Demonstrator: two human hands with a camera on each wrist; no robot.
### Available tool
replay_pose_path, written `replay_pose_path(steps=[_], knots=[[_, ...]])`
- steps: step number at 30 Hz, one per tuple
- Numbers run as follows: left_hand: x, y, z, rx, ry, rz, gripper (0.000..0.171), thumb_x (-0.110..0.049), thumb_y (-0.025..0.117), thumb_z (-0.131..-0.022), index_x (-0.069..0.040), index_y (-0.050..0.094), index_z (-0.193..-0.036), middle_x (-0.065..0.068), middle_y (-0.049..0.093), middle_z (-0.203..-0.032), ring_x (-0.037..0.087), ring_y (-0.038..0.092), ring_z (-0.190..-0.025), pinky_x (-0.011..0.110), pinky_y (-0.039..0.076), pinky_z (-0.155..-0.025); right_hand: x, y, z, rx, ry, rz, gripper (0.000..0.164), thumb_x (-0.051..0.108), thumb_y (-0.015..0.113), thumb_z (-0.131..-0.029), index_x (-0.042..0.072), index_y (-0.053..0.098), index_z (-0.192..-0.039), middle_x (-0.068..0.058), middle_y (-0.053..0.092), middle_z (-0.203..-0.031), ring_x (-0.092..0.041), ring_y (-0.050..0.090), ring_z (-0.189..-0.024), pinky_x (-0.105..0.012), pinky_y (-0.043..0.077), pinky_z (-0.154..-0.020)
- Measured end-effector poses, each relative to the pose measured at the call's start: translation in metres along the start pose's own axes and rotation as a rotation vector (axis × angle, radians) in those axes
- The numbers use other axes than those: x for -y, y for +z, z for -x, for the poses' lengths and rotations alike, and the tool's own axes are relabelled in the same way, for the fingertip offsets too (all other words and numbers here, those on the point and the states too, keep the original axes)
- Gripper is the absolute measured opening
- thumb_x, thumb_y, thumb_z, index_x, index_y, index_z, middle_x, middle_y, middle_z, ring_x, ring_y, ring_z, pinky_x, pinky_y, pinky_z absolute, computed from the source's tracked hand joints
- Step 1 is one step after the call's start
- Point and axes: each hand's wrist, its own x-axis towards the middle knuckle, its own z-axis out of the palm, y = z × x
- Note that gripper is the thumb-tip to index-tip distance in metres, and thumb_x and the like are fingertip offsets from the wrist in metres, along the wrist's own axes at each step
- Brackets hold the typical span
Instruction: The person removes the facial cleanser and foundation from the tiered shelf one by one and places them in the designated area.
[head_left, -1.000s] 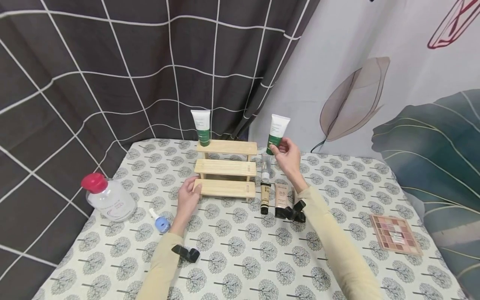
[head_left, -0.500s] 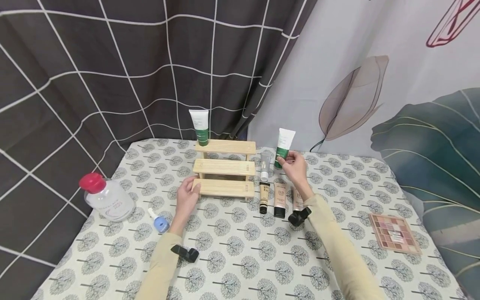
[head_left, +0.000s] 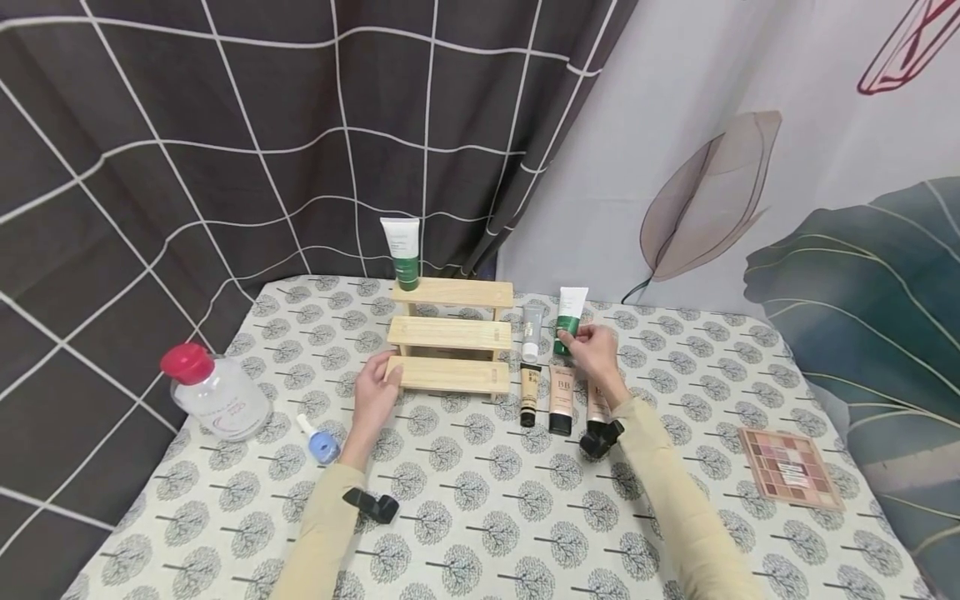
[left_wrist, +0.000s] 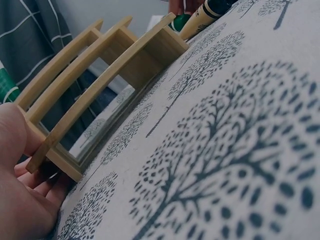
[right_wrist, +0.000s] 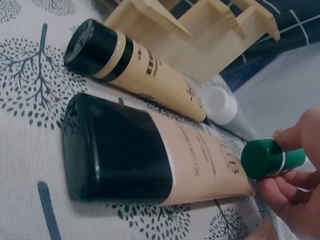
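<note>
My left hand (head_left: 375,392) grips the left end of the lowest step of a three-step wooden display rack (head_left: 450,334); the left wrist view shows the thumb over the step's end and fingers below. With my right hand (head_left: 596,354) I pinch a green-and-white squeeze tube (head_left: 572,305) near its green cap (right_wrist: 257,159), low behind the BB cream tubes. A matching green-and-white tube (head_left: 402,246) stands on the left of the top step. Beside the held tube lies a grey tube (head_left: 532,327) with a white cap.
In front of the grey tube lie a beige tube (head_left: 529,390) with black cap, a BB cream tube (head_left: 561,392) and a similar tube (head_left: 597,407) partly behind my wrist. A red-capped clear bottle (head_left: 228,404) and small blue bottle (head_left: 323,447) are left; a makeup palette (head_left: 791,468) lies right.
My right hand has brought the green-and-white tube down from beside the top step and slightly right, toward the tablecloth. The left hand stays on the rack.
</note>
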Motion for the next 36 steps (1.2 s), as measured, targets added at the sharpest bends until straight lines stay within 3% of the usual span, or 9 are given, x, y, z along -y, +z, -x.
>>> replay_pose_path(steps=[7,13,19,26,32,36], knots=[[0.001,0.000,0.000,0.015,0.006,0.010,0.045,-0.012,0.055,-0.102,-0.004,0.046,-0.146,0.020,0.051,-0.151,0.033,0.065,-0.116,0.012,0.054,-0.072,-0.004,0.001,0.000,0.003,0.024,0.067,0.046,0.034,0.069,-0.096,-0.007,0.065,-0.116,-0.025,0.069,-0.112,-0.029,0.067,-0.093,-0.038,0.057,-0.087],[0.000,0.000,0.001,0.004,0.005,0.006,0.045,-0.013,0.056,-0.102,-0.006,0.047,-0.146,0.019,0.052,-0.151,0.031,0.067,-0.110,0.013,0.054,-0.069,-0.003,-0.003,0.000,0.019,0.014,0.117,0.053,0.040,0.069,-0.095,-0.006,0.065,-0.119,-0.026,0.069,-0.117,-0.036,0.067,-0.102,-0.045,0.056,-0.094],[-0.001,0.001,-0.001,0.003,0.007,0.006,0.045,-0.012,0.057,-0.101,-0.005,0.048,-0.145,0.019,0.055,-0.148,0.028,0.068,-0.107,0.012,0.055,-0.071,-0.002,-0.006,0.002,0.021,-0.020,0.173,0.051,0.041,0.067,-0.096,-0.005,0.065,-0.118,-0.026,0.071,-0.114,-0.037,0.068,-0.100,-0.045,0.058,-0.090],[0.000,-0.002,-0.001,0.001,0.009,0.009,0.045,-0.012,0.057,-0.101,-0.005,0.048,-0.144,0.020,0.055,-0.147,0.012,0.066,-0.092,0.014,0.055,-0.069,0.005,-0.007,0.005,-0.026,-0.086,0.177,0.048,0.040,0.062,-0.100,-0.005,0.063,-0.119,-0.023,0.069,-0.107,-0.032,0.066,-0.092,-0.039,0.057,-0.082],[-0.001,-0.002,0.000,0.003,0.005,0.011,0.045,-0.012,0.057,-0.101,-0.004,0.048,-0.145,0.020,0.054,-0.148,0.027,0.068,-0.106,0.012,0.055,-0.071,0.019,-0.007,0.006,-0.078,-0.166,0.125,0.042,0.036,0.061,-0.101,-0.004,0.064,-0.115,-0.020,0.068,-0.104,-0.029,0.062,-0.090,-0.032,0.052,-0.080],[-0.001,-0.001,0.000,0.009,0.004,0.014,0.046,-0.011,0.057,-0.101,-0.004,0.047,-0.145,0.020,0.053,-0.149,0.029,0.068,-0.108,0.012,0.055,-0.071,0.033,-0.004,0.004,-0.079,-0.217,0.063,0.040,0.034,0.062,-0.100,-0.003,0.065,-0.115,-0.021,0.069,-0.106,-0.031,0.064,-0.093,-0.032,0.054,-0.081]])
